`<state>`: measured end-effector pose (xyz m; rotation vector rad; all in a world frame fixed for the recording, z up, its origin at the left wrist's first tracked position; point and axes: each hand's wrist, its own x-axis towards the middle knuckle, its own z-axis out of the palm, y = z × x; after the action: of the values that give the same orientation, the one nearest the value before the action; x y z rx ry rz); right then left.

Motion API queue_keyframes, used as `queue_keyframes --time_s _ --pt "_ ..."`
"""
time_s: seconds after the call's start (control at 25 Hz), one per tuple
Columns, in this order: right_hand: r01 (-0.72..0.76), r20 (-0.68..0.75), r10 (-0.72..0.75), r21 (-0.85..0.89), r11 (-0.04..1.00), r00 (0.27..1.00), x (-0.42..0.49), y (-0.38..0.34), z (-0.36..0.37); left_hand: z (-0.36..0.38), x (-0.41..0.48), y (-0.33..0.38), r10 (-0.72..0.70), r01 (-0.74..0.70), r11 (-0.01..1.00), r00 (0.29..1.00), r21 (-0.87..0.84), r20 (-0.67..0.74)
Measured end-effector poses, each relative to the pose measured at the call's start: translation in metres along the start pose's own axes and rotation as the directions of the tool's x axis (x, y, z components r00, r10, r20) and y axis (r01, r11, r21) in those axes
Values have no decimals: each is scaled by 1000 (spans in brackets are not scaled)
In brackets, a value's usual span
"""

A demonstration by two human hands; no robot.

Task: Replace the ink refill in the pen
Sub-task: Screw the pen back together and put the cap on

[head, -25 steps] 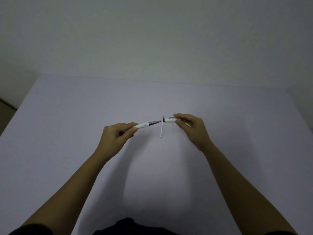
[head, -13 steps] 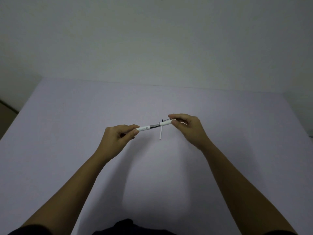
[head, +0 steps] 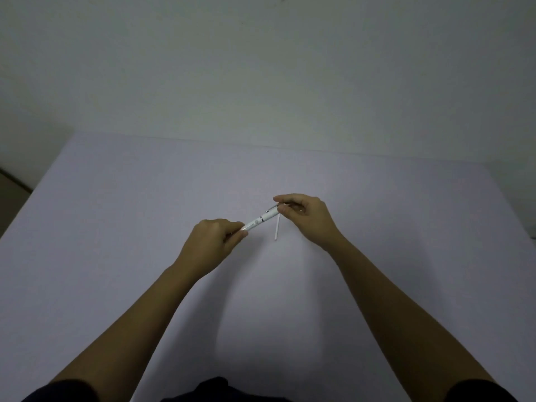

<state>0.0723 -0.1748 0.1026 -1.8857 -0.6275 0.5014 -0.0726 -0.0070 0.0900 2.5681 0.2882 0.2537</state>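
Observation:
A white pen (head: 262, 219) with a thin metal ring at its middle is held above the table between both hands, its two halves joined end to end. My left hand (head: 213, 243) pinches the lower left end. My right hand (head: 304, 217) grips the upper right end, where a dark clip shows. A thin white ink refill (head: 277, 228) lies on the table just below the pen, close to my right hand and touched by neither hand.
The pale lavender table (head: 145, 256) fills the lower view and meets a plain wall at its far edge. Its left edge drops to a darker floor (head: 11, 181). Dark sleeves show at the bottom corners.
The two pen halves, apart a second ago with the grey inner part showing, have been pushed together. The hands have moved closer to each other. The loose refill has stayed in place.

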Motion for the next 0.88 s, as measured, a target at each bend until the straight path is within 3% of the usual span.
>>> queue_keyframes --time_s 0.12,0.32,0.52,0.68,0.88 --pt "-39 -74 40 11 999 996 17 13 14 17 12 -1 -25 23 999 997 34 73" --pt "-256 -197 231 -113 960 953 42 66 29 60 37 -14 -310 328 924 943 -195 121" --pt "-273 -136 237 -523 808 962 37 132 38 107 54 -21 -478 488 847 873 -211 100" --pt "-229 -76 242 -675 702 967 31 160 49 135 56 -26 -513 519 838 854 -167 80" --pt "-222 -130 190 -740 635 973 31 172 57 148 55 -24 -457 453 885 890 -103 -11"
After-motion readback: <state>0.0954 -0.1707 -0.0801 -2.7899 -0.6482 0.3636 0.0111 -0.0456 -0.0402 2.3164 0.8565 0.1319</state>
